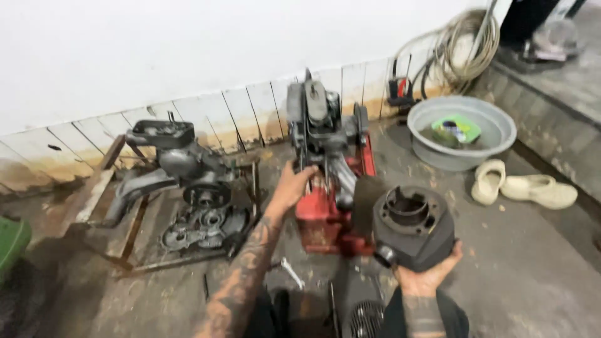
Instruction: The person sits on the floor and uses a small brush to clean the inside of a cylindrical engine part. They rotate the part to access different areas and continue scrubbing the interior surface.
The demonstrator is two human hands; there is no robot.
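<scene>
At lower right, the right hand [427, 275] cradles the black engine cylinder [413, 228], fingers wrapped beneath. Mid-frame, the left hand [293, 184] grips the engine [322, 125] on the red stand [325, 219]. Refitting seemingly needs careful alignment.

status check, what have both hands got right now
Left hand gripping engine block on red stand. Right hand cradling black cylinder from below. Wrench on floor between arms.
</scene>
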